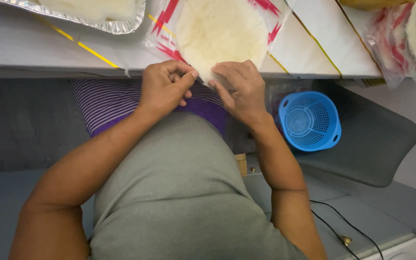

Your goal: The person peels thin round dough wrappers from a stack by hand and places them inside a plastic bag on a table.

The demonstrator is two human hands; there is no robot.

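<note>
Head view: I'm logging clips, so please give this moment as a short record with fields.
left hand: pinching the near edge of the round wrapper stack
right hand: fingers flat on the same edge
stack: lies on an opened clear bag on the table
nearby: foil tray, blue basket

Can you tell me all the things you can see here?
round wrappers: one stack, pale cream, on an opened clear bag at the table edge
second bag of wrappers: one, clear with red, far right
foil tray: one, silver, top left
table: one, white with yellow lines
colander: one, blue, below the table
cable: one, black, bottom right
left hand: pinching the wrapper edge
right hand: fingers on the wrapper edge
</note>
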